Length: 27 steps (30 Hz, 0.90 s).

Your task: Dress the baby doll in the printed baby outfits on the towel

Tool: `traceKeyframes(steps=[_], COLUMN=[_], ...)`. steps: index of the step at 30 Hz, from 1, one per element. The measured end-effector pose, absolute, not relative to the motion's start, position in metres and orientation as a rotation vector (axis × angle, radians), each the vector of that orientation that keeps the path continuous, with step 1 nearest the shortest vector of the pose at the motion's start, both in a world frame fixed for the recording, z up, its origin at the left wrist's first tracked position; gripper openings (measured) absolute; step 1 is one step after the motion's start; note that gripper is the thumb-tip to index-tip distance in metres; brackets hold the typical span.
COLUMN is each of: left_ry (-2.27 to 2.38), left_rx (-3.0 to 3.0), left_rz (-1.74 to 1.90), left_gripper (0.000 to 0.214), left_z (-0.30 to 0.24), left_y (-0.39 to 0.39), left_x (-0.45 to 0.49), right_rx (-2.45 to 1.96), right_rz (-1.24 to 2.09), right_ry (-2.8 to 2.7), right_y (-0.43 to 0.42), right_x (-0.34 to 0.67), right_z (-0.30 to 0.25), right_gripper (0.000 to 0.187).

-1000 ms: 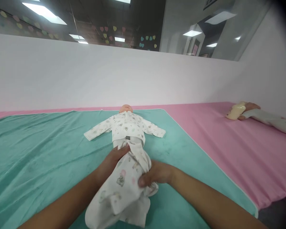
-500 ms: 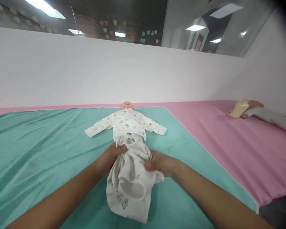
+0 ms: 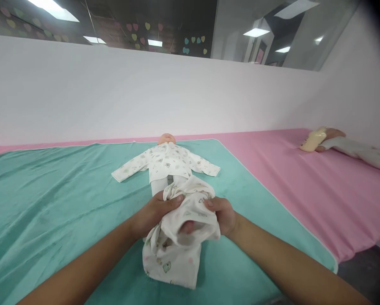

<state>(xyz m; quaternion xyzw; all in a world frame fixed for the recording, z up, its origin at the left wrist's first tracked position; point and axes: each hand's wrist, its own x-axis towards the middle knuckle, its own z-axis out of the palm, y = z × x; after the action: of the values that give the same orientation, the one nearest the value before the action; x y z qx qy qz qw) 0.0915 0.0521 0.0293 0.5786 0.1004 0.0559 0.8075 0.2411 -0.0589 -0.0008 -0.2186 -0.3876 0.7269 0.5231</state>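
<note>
A baby doll [image 3: 168,163] lies on its back in a white printed long-sleeved top, its sleeves spread out and its head at the far end. White baby pants [image 3: 190,216] with small prints are bunched over its lower legs. My left hand [image 3: 155,213] grips the gathered cloth on the left, thumb on top. On the right side, my right hand [image 3: 223,214] pinches the same cloth between thumb and fingers. An open cuff faces me, and something skin-coloured shows inside it; whether finger or doll's foot I cannot tell.
A teal blanket [image 3: 66,190] with folds lies under the doll, over a pink cover [image 3: 282,169]. On the right, a second doll or mannequin part [image 3: 329,140] in pale cloth lies by the white wall [image 3: 145,93]. Window glass runs above the wall.
Both hands have shifted slightly right with the pants, and the cuff has been lifted and opened. Something skin-coloured now shows inside it. More of the doll's white-covered legs is visible.
</note>
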Motion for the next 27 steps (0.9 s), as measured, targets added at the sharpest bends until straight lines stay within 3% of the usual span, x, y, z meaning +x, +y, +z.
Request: traceKeyframes(steps=[7,13,15,18,22,25,27], left_ry=[0.211,0.188,0.147,0.111,0.103,0.183,0.231], left_rx=[1.139,1.091,1.048,1.003,1.061,1.202,1.308], left_rz=[0.158,0.118,0.098,0.081,0.03,-0.068,-0.129], left_gripper=[0.038,0.04,0.042,0.04,0.036,0.033,0.033], left_z=[0.031,0.024,0.02,0.014,0.012,0.016,0.02], left_y=[0.047,0.059,0.062,0.066,0.074,0.086,0.097], left_x=[0.092,0.091,0.09,0.09,0.088,0.084,0.08], right_rx=[-0.442,-0.574,-0.609,-0.652,-0.648,-0.688,-0.702], right_rz=[1.661,1.656,1.627,1.599,1.512,1.385,1.32], right_ry=[-0.907,-1.019,-1.047,-1.05,-0.997,-0.785,-0.67], right_y=[-0.056,-0.058,-0.059,-0.059,-0.055,-0.049,-0.046], right_x=[0.242,0.243,0.243,0.245,0.246,0.247,0.249], right_z=[-0.002,0.001,0.002,0.002,0.0,-0.003,-0.004], right_gripper=[0.034,0.053,0.045,0.018,0.037,0.019,0.019])
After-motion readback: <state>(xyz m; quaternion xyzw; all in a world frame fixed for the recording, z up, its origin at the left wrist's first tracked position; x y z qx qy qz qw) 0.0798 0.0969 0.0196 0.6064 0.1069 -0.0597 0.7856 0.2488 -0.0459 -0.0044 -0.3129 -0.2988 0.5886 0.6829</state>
